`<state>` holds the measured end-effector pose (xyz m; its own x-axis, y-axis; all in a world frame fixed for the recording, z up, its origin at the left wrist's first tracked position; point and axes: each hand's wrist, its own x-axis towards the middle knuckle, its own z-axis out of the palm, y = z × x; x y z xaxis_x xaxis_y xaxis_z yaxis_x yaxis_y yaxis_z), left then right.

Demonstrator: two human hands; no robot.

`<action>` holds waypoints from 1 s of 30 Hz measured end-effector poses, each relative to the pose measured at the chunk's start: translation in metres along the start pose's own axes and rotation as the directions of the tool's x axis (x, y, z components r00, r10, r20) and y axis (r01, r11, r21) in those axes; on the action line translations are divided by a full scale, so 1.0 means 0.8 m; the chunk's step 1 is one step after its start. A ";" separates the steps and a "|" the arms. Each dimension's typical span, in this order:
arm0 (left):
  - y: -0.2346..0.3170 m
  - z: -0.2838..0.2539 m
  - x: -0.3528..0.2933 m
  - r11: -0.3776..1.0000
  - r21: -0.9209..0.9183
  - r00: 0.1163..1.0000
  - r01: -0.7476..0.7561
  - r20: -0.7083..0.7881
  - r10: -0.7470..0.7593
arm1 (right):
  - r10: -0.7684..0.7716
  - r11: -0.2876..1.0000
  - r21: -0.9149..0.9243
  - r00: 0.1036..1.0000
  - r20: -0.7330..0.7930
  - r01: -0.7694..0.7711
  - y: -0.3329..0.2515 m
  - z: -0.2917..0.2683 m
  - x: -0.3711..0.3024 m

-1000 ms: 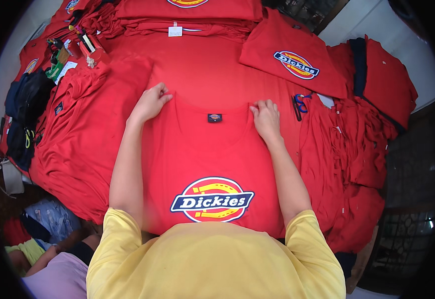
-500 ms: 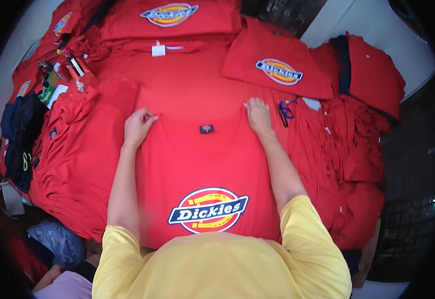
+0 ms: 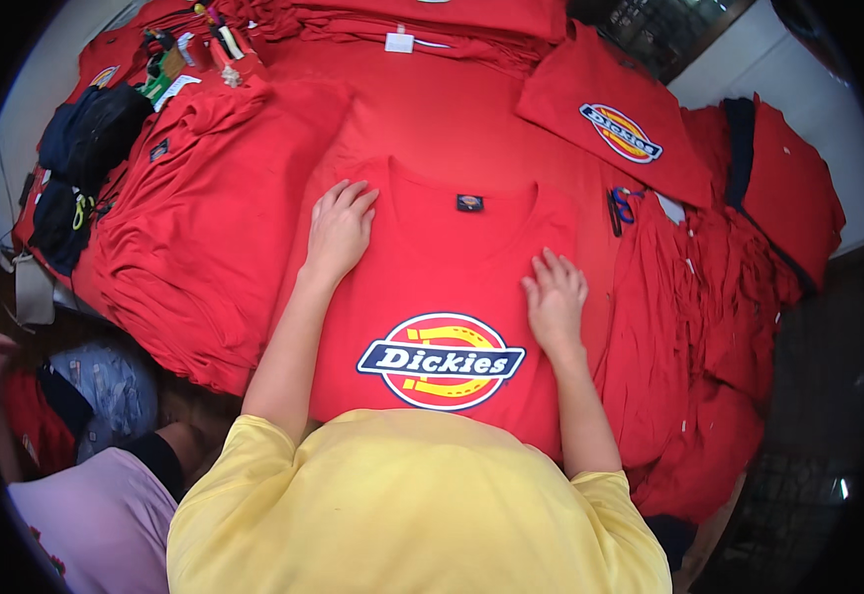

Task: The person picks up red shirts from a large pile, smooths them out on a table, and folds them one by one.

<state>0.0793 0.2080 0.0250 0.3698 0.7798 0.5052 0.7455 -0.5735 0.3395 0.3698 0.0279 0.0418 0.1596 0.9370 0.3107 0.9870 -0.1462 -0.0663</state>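
A red T-shirt (image 3: 432,267) with a large oval logo on its chest lies flat in front of me, its wide neckline away from me and a small dark label inside the collar. My left hand (image 3: 341,230) rests on its left shoulder edge, fingers extended and slightly apart. On the right side of the shirt lies my right hand (image 3: 557,297), its fingers spread and a little bent over the cloth. Neither hand grips anything. My torso covers the bottom of the shirt.
Red shirts pile up on the left (image 3: 204,218) and right (image 3: 650,337). A folded red shirt (image 3: 615,129) lies at the far right, near blue-handled snips (image 3: 620,206). Dark cloth (image 3: 90,139) sits at the far left. Another person in lilac (image 3: 100,515) is at lower left.
Both hands have let go of the shirt's shoulder corners. The right hand has come nearer down the shirt's side; the left lies flat. The view has shifted, and more of the other person shows.
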 end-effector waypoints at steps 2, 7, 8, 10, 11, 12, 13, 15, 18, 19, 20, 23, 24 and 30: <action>0.000 0.006 -0.008 0.998 0.053 1.000 0.025 0.015 -0.026 | 0.085 0.996 -0.049 0.993 0.081 -0.081 -0.010 0.008 -0.027; -0.011 0.013 -0.007 0.997 -0.006 0.996 0.078 0.035 -0.078 | 0.108 0.993 -0.046 0.993 0.056 -0.105 -0.010 0.014 -0.031; -0.015 0.013 -0.009 0.997 -0.025 0.997 0.076 0.023 -0.076 | 0.091 0.996 -0.022 0.995 0.032 -0.091 -0.010 0.016 -0.033; -0.017 0.017 -0.008 0.995 -0.073 0.997 0.074 -0.012 -0.075 | 0.101 0.995 -0.020 0.994 0.032 -0.101 -0.009 0.015 -0.032; -0.017 0.020 -0.009 0.993 -0.083 0.996 0.083 -0.010 -0.084 | 0.104 0.994 -0.018 0.994 0.032 -0.104 -0.009 0.014 -0.033; -0.016 0.021 -0.006 0.992 -0.094 0.996 0.086 -0.012 -0.087 | 0.108 0.994 -0.011 0.994 0.033 -0.108 -0.008 0.014 -0.033; -0.016 0.022 -0.004 0.991 -0.103 0.996 0.090 -0.014 -0.092 | 0.110 0.994 -0.003 0.993 0.033 -0.110 -0.007 0.014 -0.033; -0.023 0.018 -0.009 0.991 -0.095 0.995 0.098 -0.020 -0.101 | 0.095 0.995 0.012 0.995 0.033 -0.095 -0.007 0.014 -0.031; -0.019 0.013 -0.008 0.997 -0.056 0.997 0.060 0.048 -0.058 | 0.094 0.996 0.004 0.994 0.062 -0.094 -0.008 0.016 -0.026; -0.013 0.012 -0.008 0.998 0.045 0.991 0.042 0.123 -0.047 | 0.120 0.993 -0.010 0.989 0.089 -0.120 -0.004 0.016 -0.030; -0.005 0.008 -0.005 0.996 0.085 0.978 0.017 0.205 -0.035 | 0.146 0.989 -0.028 0.983 0.116 -0.143 -0.004 0.017 -0.034; 0.001 0.009 -0.009 0.994 0.108 0.980 0.005 0.196 -0.026 | 0.104 0.995 -0.023 0.988 0.111 -0.102 -0.037 -0.004 -0.029; 0.004 0.002 -0.005 0.995 0.099 0.959 0.026 0.279 -0.053 | 0.057 0.997 0.048 0.995 0.085 -0.061 -0.054 -0.014 -0.028; 0.002 -0.003 -0.011 0.996 0.010 0.966 0.085 0.244 -0.085 | -0.172 0.985 0.047 0.961 0.217 0.165 -0.110 0.002 -0.025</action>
<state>0.0760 0.1996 0.0235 0.4291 0.8632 0.2659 0.7797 -0.5026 0.3734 0.2800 0.0227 0.0395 -0.0197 0.9944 0.1041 0.9979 0.0260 -0.0588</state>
